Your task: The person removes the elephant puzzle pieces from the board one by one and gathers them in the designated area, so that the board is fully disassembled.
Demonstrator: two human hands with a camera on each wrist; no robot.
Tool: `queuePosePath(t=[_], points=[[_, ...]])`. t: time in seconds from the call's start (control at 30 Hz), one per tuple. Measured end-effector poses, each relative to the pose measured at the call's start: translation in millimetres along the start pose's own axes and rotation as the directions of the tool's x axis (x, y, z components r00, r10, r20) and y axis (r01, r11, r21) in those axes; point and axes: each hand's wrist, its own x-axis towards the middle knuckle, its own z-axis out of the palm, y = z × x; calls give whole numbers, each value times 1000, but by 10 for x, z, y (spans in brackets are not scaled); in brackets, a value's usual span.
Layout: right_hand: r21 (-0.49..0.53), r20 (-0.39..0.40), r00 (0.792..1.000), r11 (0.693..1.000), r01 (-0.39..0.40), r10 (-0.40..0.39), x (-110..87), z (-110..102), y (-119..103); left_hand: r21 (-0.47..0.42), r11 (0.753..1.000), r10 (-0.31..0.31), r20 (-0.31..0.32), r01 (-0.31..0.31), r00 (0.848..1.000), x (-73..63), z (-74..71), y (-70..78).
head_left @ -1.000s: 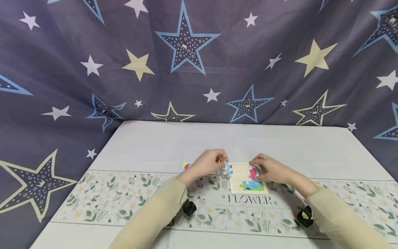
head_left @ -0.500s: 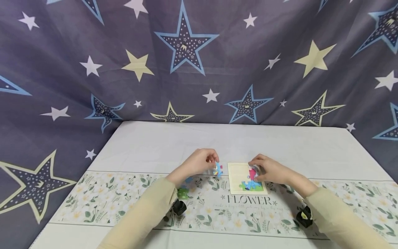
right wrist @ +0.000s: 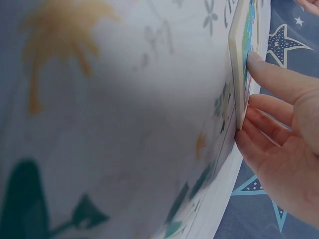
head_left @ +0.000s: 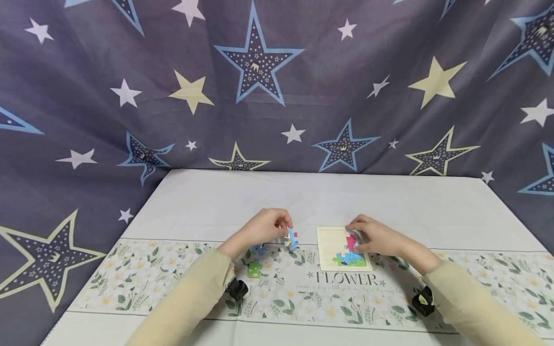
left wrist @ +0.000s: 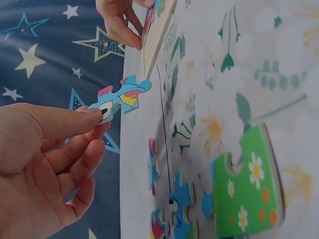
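My left hand (head_left: 270, 225) pinches a blue jigsaw piece (left wrist: 119, 100) with pink and yellow patches between thumb and fingers, raised left of the wooden puzzle board (head_left: 326, 245). Pale and square, the board holds several joined pieces (head_left: 351, 258) in pink, blue and green along its right and lower parts; bare wood shows at its upper left. My right hand (head_left: 378, 235) grips the board's right side. In the right wrist view its thumb (right wrist: 271, 74) lies on the face and the other fingers are at the edge. It hides part of the upper right corner.
Left of the board, near my left forearm, lie a green piece (head_left: 254, 270) with white flowers and a blue piece (head_left: 259, 249). The left wrist view shows another pink-and-blue piece (left wrist: 153, 167) beside them. A floral runner (head_left: 173, 274) crosses the white table; a star-patterned curtain (head_left: 277, 120) hangs behind.
My left hand has moved left with the blue jigsaw piece, away from the board's left edge. The green and blue loose pieces have come into sight. My right hand stays on the board.
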Motion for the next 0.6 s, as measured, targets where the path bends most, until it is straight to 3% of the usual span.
queuePosePath(t=[0.23, 0.6], points=[[-4, 1, 1000, 1000, 1, -1, -7, -9, -6, 10, 1000, 17, 36, -18, 999, -37, -18, -27], [4, 15, 1000, 1000, -3, 3, 1, -3, -8, -1, 1000, -30, 85, 30, 996, -87, -29, -87]])
